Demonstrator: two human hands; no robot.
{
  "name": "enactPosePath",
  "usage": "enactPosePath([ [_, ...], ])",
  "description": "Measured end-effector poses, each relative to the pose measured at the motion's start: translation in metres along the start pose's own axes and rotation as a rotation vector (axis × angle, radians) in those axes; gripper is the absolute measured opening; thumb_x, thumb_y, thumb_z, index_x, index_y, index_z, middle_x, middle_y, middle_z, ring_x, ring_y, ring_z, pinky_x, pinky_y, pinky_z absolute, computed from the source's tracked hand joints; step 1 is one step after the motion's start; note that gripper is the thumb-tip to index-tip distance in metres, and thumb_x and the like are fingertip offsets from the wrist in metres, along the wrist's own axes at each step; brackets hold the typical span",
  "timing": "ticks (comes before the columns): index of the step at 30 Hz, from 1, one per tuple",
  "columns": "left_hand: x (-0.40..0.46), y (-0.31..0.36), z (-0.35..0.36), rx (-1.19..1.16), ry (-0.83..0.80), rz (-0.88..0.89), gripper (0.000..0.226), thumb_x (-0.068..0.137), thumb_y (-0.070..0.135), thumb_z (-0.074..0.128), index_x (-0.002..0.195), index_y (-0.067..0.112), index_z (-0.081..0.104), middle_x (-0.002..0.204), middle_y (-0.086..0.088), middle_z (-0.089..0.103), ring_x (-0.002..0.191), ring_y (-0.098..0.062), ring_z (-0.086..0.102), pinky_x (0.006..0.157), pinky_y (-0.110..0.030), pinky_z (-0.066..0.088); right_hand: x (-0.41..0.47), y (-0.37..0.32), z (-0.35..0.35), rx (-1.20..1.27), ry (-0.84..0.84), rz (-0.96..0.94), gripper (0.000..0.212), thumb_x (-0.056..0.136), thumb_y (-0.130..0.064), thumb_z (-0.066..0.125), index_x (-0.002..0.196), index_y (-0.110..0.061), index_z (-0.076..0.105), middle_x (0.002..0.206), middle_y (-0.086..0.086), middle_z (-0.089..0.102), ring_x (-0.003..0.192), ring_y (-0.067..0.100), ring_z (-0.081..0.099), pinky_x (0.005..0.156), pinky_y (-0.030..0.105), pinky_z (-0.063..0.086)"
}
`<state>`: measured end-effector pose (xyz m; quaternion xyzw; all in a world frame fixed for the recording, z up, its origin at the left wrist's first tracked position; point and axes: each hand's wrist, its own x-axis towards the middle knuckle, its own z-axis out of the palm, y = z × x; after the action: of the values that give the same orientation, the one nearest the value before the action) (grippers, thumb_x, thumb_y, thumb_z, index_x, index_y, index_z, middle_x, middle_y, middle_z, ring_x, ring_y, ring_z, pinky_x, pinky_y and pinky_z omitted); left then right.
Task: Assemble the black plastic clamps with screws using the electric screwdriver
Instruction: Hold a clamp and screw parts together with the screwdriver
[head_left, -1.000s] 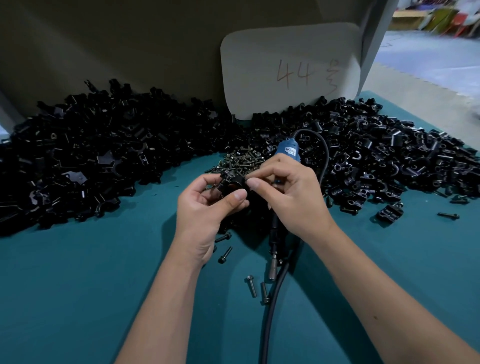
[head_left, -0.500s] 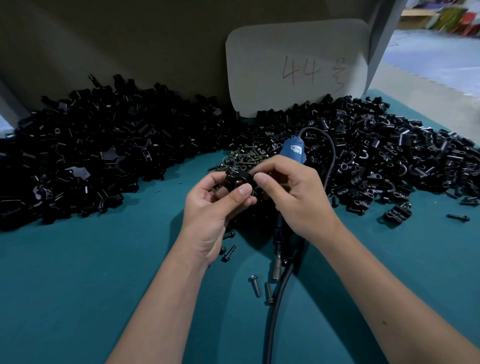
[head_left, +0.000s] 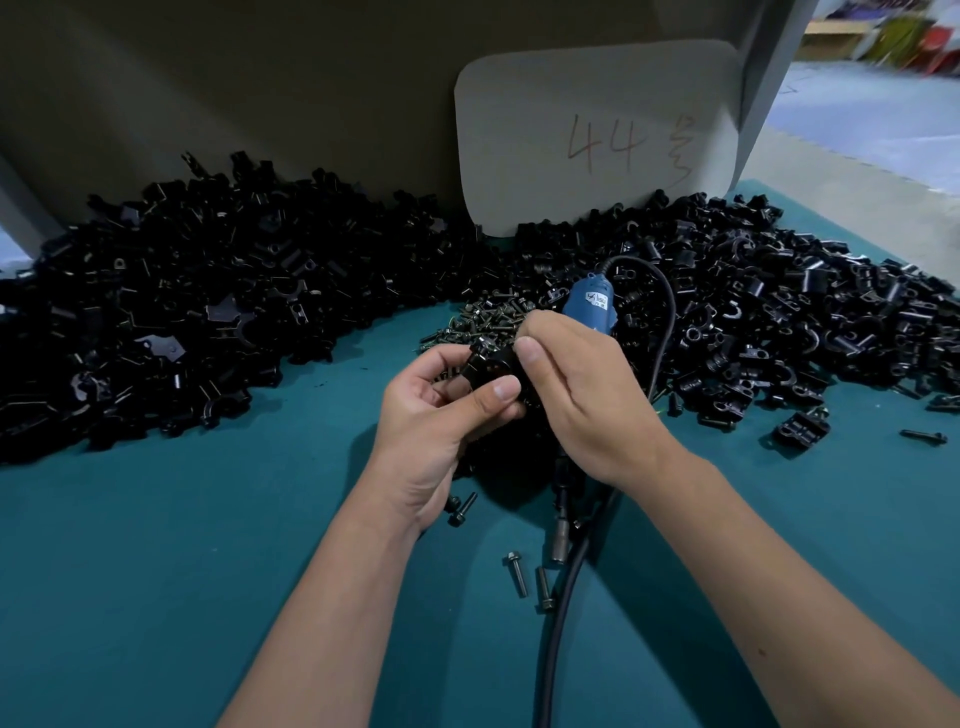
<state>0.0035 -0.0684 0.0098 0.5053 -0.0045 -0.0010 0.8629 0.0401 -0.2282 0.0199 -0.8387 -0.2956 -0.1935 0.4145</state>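
Holding a black clamp (head_left: 491, 364) up off the teal table (head_left: 156, 571) in the head view, we pinch it w/ the left hand (head_left: 434, 431): thumb curled over its near side, other fingers wrapped behind it. Our right hand (head_left: 582, 400) meets it from the other side, thumb tip and index tip pressed to the clamp's right edge, just above the left thumb. Whether a screw sits in the clamp, we can't tell; it's too dark.

Electric screwdriver (head_left: 589, 306), blue body, pokes up just behind the right knuckles; the rest of it runs under the palm, metal bit end showing below the wrist. Can't tell if the right fingers also wrap it. Its black cable (head_left: 558, 623) loops past the right hand and trails toward us between the forearms.

Screw heap (head_left: 483, 319) lies just beyond our fingertips. Loose screws (head_left: 517, 574) lie below the left wrist, near the cable. Piles of black clamp parts (head_left: 208, 312) spread well to the left and right of the fingers. Card marked "44" (head_left: 597, 135) stands behind them.
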Motion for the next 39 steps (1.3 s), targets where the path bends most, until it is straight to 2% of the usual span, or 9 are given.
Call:
enactPosePath([
  [4,-0.001,0.000,-0.001,0.018,0.030,-0.015,0.058,0.056,0.010,0.088,0.108,0.006,0.064,0.075,-0.003,0.071,0.067,-0.017,0.074,0.067,-0.021,0.061,0.002,-0.001,0.005,-0.012,0.053,0.016,0.044,0.108,-0.035,0.048,0.068,-0.017,0.047,0.071,-0.003,0.045,0.065,0.012,0.044,0.062,0.020,0.033],
  [7,-0.001,0.001,0.000,0.002,0.016,-0.010,0.053,0.062,0.007,0.084,0.111,0.003,0.064,0.081,-0.007,0.073,0.072,-0.016,0.074,0.069,-0.022,0.061,0.002,-0.004,0.002,0.029,0.040,0.011,0.046,0.109,-0.037,0.042,0.065,-0.023,0.043,0.068,-0.007,0.043,0.063,0.011,0.044,0.062,0.019,0.032],
  [13,0.001,0.004,-0.001,-0.055,0.031,-0.019,0.051,0.065,0.005,0.082,0.112,0.002,0.063,0.082,-0.006,0.075,0.068,-0.015,0.073,0.067,-0.020,0.060,-0.001,0.002,-0.006,0.028,-0.081,-0.006,0.020,0.110,-0.020,0.043,0.092,-0.014,0.050,0.079,-0.008,0.046,0.074,0.015,0.046,0.066,0.020,0.034],
  [19,0.001,0.004,-0.007,-0.044,0.036,-0.033,0.053,0.062,0.005,0.083,0.111,0.005,0.063,0.079,-0.004,0.075,0.069,-0.015,0.073,0.066,-0.020,0.061,0.001,0.001,0.005,-0.068,0.001,0.011,0.042,0.110,-0.032,0.047,0.071,-0.014,0.045,0.069,-0.006,0.044,0.066,0.013,0.044,0.063,0.023,0.033],
  [22,0.002,0.004,-0.007,-0.035,0.024,-0.020,0.051,0.064,0.009,0.084,0.111,0.005,0.065,0.083,-0.004,0.076,0.073,-0.013,0.073,0.068,-0.019,0.060,0.001,-0.001,0.005,-0.035,0.010,0.025,0.042,0.109,-0.043,0.043,0.076,-0.018,0.047,0.066,-0.009,0.045,0.064,0.013,0.047,0.060,0.023,0.032],
  [25,0.003,0.004,-0.007,-0.048,0.026,-0.017,0.049,0.065,0.008,0.083,0.109,0.005,0.065,0.083,-0.006,0.076,0.071,-0.014,0.073,0.068,-0.019,0.060,0.000,-0.002,0.005,-0.001,-0.045,0.015,0.031,0.111,-0.036,0.042,0.086,-0.018,0.047,0.067,-0.010,0.045,0.063,0.015,0.046,0.058,0.021,0.032],
  [30,0.002,0.005,-0.007,-0.044,0.021,-0.013,0.055,0.064,0.007,0.084,0.115,0.003,0.063,0.081,-0.004,0.076,0.071,-0.014,0.074,0.067,-0.019,0.060,0.002,-0.003,0.006,0.050,0.026,0.024,0.044,0.109,-0.039,0.047,0.071,-0.017,0.045,0.059,-0.008,0.043,0.056,0.013,0.042,0.055,0.024,0.032],
  [34,0.004,0.005,-0.008,-0.052,0.019,-0.012,0.048,0.066,0.007,0.083,0.110,0.006,0.063,0.081,-0.004,0.075,0.068,-0.015,0.073,0.067,-0.019,0.060,0.000,-0.003,0.004,0.042,-0.018,0.017,0.033,0.112,-0.035,0.039,0.086,-0.016,0.047,0.067,-0.003,0.047,0.062,0.019,0.045,0.056,0.029,0.036],
  [39,0.005,0.003,-0.007,-0.046,0.010,-0.014,0.052,0.060,0.009,0.086,0.108,0.006,0.067,0.080,-0.005,0.074,0.071,-0.014,0.073,0.068,-0.021,0.061,0.001,-0.001,0.009,0.031,0.071,0.040,0.044,0.110,-0.035,0.046,0.070,-0.017,0.043,0.060,-0.009,0.040,0.057,0.013,0.041,0.056,0.024,0.030],
])
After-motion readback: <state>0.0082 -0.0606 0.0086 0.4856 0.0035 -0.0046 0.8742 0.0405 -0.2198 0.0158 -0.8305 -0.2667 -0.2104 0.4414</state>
